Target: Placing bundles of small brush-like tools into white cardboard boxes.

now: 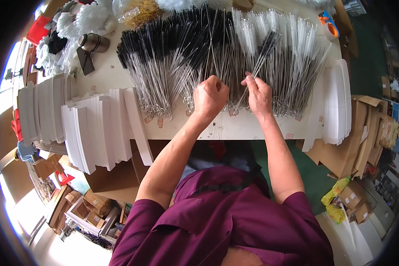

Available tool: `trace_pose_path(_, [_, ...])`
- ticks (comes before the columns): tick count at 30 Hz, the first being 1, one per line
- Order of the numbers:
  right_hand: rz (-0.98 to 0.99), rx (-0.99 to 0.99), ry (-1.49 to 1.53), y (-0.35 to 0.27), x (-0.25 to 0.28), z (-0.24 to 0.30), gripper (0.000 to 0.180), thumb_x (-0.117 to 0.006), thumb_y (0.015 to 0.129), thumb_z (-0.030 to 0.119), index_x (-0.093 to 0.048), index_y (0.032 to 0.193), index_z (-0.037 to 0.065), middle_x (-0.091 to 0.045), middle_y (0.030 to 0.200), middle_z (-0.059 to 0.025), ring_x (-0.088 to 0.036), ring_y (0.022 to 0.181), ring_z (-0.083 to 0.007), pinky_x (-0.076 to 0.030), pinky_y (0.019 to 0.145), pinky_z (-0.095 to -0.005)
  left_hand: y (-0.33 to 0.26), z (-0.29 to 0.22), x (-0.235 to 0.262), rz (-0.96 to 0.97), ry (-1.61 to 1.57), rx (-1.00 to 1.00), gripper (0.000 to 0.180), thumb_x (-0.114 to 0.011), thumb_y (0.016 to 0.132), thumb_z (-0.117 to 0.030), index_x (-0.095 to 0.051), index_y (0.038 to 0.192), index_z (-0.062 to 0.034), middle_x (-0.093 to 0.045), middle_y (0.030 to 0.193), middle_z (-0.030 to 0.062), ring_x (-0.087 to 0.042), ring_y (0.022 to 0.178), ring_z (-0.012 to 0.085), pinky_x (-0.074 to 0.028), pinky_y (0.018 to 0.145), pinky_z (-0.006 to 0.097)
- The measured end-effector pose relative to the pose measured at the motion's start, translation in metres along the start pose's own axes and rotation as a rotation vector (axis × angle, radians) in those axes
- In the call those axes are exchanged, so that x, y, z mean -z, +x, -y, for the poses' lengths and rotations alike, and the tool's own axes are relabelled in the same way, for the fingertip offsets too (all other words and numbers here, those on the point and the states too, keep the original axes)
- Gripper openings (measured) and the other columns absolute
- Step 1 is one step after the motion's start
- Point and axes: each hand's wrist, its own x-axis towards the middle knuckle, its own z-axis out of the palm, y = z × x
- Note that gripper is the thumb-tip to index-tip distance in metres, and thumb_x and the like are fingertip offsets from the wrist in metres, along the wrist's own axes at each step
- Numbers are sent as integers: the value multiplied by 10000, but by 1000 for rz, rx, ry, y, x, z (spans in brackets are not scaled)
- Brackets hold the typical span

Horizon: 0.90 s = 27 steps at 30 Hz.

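Long wire-stemmed brushes lie in a wide heap across the table, black-bristled ones [159, 40] on the left and white-bristled ones [297, 35] on the right. My right hand [259, 95] pinches the stems of black-bristled brushes [268, 43], whose heads slant up over the white ones; I cannot tell how many it holds. To its left, my left hand [209, 97] is closed in a fist above the looped stem ends. A thin stem from a black brush head runs down toward that fist, but what the fingers hold is hidden.
Folded white card boxes [97, 128] stand in rows at the left, with another stack [337, 102] at the right edge. A metal flask [94, 43] and a dark flat object [85, 61] lie back left. An orange-and-blue tape dispenser [329, 26] sits back right. Cardboard [341, 137] leans beside the table.
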Motion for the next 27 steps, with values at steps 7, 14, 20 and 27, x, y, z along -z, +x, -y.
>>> trace_pose_path(7, [77, -120, 21, -3, 4, 2, 423, -558, 1051, 349, -718, 917, -19, -690, 1297, -195, -535, 582, -69, -435, 545, -296, -5, -4, 4, 10, -7, 0, 140, -671, 841, -128, -696, 816, 7, -715, 731, 167, -719, 679, 332, -566, 665, 407])
trace_pose_path(14, [54, -64, 59, 0, 7, -13, 427, -549, 1063, 355, -726, 921, -7, -744, 1178, -154, -431, 518, -43, -357, 491, -285, -2, 4, 4, -26, -11, -40, 138, -673, 841, -129, -694, 813, 4, -716, 731, 168, -720, 677, 324, -567, 665, 404])
trace_pose_path(20, [42, -104, 62, -3, 13, -14, 422, -562, 1059, 376, -746, 963, 9, -681, 719, -16, -395, 509, -38, -328, 487, -287, -1, -2, 12, 0, -20, -17, 137, -669, 847, -122, -676, 814, 11, -717, 732, 168, -720, 669, 305, -563, 653, 393])
trace_pose_path(27, [67, -164, 69, -3, 11, -14, 444, -554, 1057, 396, -742, 963, 5, -740, 851, -58, -417, 520, -49, -357, 498, -298, 1, -5, 12, 77, -108, -9, 144, -655, 862, -109, -667, 830, 31, -705, 709, 170, -707, 638, 267, -551, 633, 374])
